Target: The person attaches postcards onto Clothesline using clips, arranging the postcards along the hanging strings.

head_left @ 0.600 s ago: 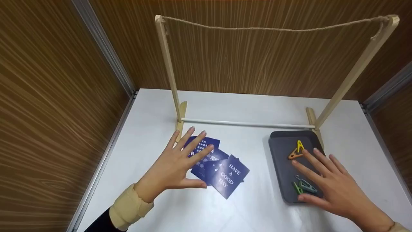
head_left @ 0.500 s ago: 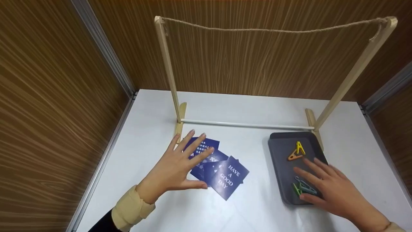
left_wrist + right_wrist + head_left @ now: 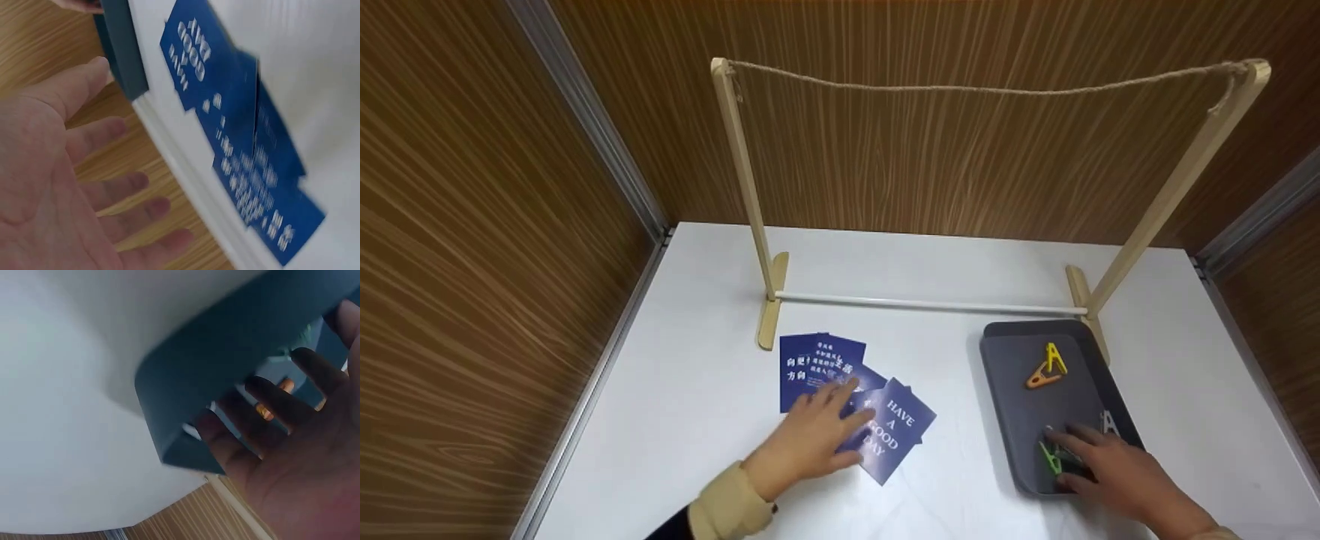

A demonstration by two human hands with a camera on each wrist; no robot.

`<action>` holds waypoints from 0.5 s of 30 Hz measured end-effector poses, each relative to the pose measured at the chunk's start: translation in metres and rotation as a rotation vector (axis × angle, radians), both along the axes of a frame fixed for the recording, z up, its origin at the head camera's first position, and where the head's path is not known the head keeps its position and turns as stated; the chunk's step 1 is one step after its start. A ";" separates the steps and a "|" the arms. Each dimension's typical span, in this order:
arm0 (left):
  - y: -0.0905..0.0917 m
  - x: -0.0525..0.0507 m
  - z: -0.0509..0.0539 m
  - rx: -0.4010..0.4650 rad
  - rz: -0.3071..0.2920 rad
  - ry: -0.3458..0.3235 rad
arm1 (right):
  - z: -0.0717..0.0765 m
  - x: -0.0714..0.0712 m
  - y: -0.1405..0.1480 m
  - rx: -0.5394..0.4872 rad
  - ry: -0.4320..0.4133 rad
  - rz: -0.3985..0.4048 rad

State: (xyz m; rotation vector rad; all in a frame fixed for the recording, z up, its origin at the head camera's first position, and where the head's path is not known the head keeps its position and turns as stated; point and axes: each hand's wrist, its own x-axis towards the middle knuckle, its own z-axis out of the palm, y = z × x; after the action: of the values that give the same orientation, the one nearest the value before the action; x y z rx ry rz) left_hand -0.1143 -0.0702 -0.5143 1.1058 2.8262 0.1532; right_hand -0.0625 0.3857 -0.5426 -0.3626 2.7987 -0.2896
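Several dark blue printed cards (image 3: 900, 420) lie overlapping on the white table. My left hand (image 3: 810, 431) is over the lower cards, fingers spread; the left wrist view (image 3: 62, 169) shows a bare palm and nothing held. At the right, my right hand (image 3: 1117, 469) is low over the grey tray (image 3: 1020, 405), fingers slightly bent around the green clip (image 3: 1051, 457); whether they touch it I cannot tell. A yellow clip (image 3: 1054, 358) and an orange clip (image 3: 1044, 376) lie higher in the tray, and a pale clip (image 3: 1108, 422) is by its right side.
Behind the cards and tray stands a wooden frame (image 3: 744, 172) with a twine line (image 3: 945, 88) strung across its top and a white rod (image 3: 930, 304) low between its feet. Wood-patterned panels (image 3: 472, 262) enclose the table (image 3: 705, 262) at the back and sides.
My left hand has moved right and down toward the lower cards, uncovering the left ones. My right hand has come lower over the tray, and the pale clip has come into sight.
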 end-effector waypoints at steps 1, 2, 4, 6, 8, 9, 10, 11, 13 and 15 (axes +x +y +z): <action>0.006 0.001 -0.006 -0.008 0.013 -0.031 | -0.001 0.001 -0.001 0.000 0.015 0.001; 0.012 0.003 -0.013 -0.016 0.025 -0.057 | -0.002 0.001 -0.003 0.003 0.031 -0.003; 0.022 0.005 -0.024 -0.033 0.049 -0.088 | -0.004 0.001 -0.006 0.009 0.066 -0.020; 0.030 0.007 -0.035 -0.055 0.063 -0.089 | -0.006 0.002 -0.009 0.011 0.081 -0.038; 0.035 0.010 -0.043 -0.073 0.074 -0.087 | -0.007 0.004 -0.011 0.008 0.079 -0.058; 0.037 0.011 -0.047 -0.078 0.079 -0.082 | -0.008 0.005 -0.012 0.004 0.070 -0.069; 0.038 0.012 -0.050 -0.078 0.085 -0.076 | -0.008 0.006 -0.012 -0.001 0.050 -0.086; 0.039 0.013 -0.053 -0.072 0.092 -0.070 | -0.009 0.007 -0.012 -0.006 0.035 -0.101; 0.041 0.014 -0.058 -0.048 0.112 -0.055 | -0.010 0.009 -0.012 -0.016 0.006 -0.131; 0.043 0.015 -0.064 -0.013 0.126 -0.029 | -0.011 0.012 -0.011 -0.032 -0.015 -0.154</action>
State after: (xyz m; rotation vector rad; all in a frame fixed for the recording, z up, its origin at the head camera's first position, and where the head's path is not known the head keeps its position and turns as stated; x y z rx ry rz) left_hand -0.0992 -0.0270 -0.5778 0.9147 2.8671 0.1594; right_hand -0.0510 0.3746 -0.5539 -0.1510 2.8142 -0.3699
